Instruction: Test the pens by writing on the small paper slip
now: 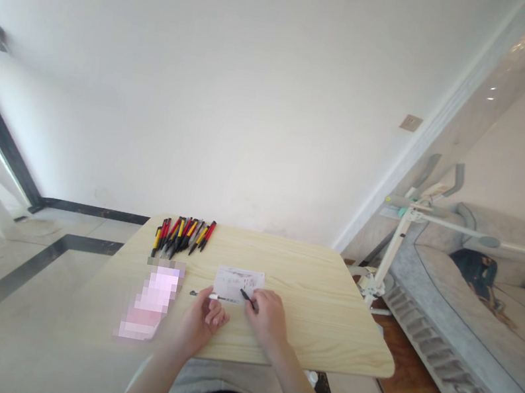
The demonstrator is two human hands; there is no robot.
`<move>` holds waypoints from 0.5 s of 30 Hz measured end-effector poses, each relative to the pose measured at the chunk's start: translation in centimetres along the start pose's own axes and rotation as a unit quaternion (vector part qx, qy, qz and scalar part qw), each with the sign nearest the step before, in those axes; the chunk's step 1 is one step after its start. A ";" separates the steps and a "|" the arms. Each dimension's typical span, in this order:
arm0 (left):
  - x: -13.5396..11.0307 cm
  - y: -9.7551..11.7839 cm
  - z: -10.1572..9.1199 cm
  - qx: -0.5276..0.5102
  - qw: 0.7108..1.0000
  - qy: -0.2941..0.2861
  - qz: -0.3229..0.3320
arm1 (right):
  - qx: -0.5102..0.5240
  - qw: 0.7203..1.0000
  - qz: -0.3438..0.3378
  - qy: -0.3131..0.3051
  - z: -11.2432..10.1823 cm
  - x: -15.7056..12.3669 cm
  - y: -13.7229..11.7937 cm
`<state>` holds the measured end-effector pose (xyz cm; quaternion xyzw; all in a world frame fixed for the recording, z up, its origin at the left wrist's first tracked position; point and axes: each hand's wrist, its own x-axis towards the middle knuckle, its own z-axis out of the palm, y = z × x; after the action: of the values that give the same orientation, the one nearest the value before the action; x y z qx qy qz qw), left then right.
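My left hand (207, 321) is closed near the table's front edge, with a white-and-black pen (215, 297) pinched between thumb and fingers. The pen lies roughly level, and its black end points left. To the right, my right hand (268, 318) has its fingers closed on a slim black pen-like piece (246, 297). Whether that is a whole pen or only a part I cannot tell. Just beyond both hands, a white printed sheet (233, 277) lies flat on the table; my right fingers cover its lower right corner.
The light wood table (319, 280) carries a pile of red, yellow, black and grey pens (183, 235) at its back left. A blurred pink item (152, 299) lies along the left side. A white wall stands behind; exercise equipment (392, 245) and a grey sofa (458, 290) are to the right.
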<state>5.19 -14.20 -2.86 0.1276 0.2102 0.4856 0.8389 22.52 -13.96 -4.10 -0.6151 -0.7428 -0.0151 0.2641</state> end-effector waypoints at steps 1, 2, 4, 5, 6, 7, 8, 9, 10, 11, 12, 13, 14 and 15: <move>0.0 0.0 0.0 0.000 1.000 0.000 0.001 | -0.016 1.000 0.007 -0.001 0.1 0.7 0.1; 0.1 0.0 -0.1 -0.001 1.000 0.001 0.002 | -0.033 0.999 0.014 -0.002 0.2 1.4 0.3; 0.2 -0.1 -0.2 -0.003 1.000 0.003 0.004 | -0.057 0.998 0.010 -0.014 0.5 3.2 0.8; 0.2 -0.1 -0.2 -0.004 1.000 0.005 0.006 | -0.065 0.998 0.000 -0.022 0.7 4.1 1.0; 0.2 -0.1 -0.2 -0.004 1.000 0.006 0.007 | -0.074 0.997 -0.001 -0.029 0.9 5.0 1.1; 0.3 -0.1 -0.2 -0.004 1.000 0.007 0.007 | -0.081 0.996 0.002 -0.035 1.0 5.8 1.2; 0.3 -0.1 -0.3 -0.004 1.000 0.007 0.007 | -0.085 0.996 0.005 -0.037 1.1 6.6 1.3; 0.3 -0.1 -0.3 -0.005 1.000 0.006 0.007 | -0.086 0.996 0.007 -0.037 1.2 7.2 1.4; 0.3 -0.2 -0.3 -0.006 1.000 0.005 0.008 | -0.085 0.996 0.007 -0.037 1.2 7.6 1.5; 0.2 -0.2 -0.3 -0.008 1.000 0.004 0.009 | -0.082 0.996 0.006 -0.034 1.1 7.9 1.5; 0.2 -0.2 -0.4 -0.009 1.000 0.004 0.009 | -0.079 0.996 0.006 -0.027 1.0 8.1 1.6; 0.2 -0.2 -0.4 -0.011 1.000 0.004 0.009 | -0.076 0.997 0.008 -0.016 0.8 8.0 1.6; 0.2 -0.2 -0.4 -0.012 1.000 0.004 0.008 | -0.074 0.997 0.014 -0.001 0.5 7.8 1.7; 0.2 -0.2 -0.4 -0.013 1.000 0.004 0.007 | -0.073 0.997 0.021 0.012 0.2 7.3 1.8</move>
<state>5.21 -14.14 -3.35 0.1165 0.2066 0.4946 0.8361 23.39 -6.80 -1.79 -0.6478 -0.7235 -0.0707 0.2277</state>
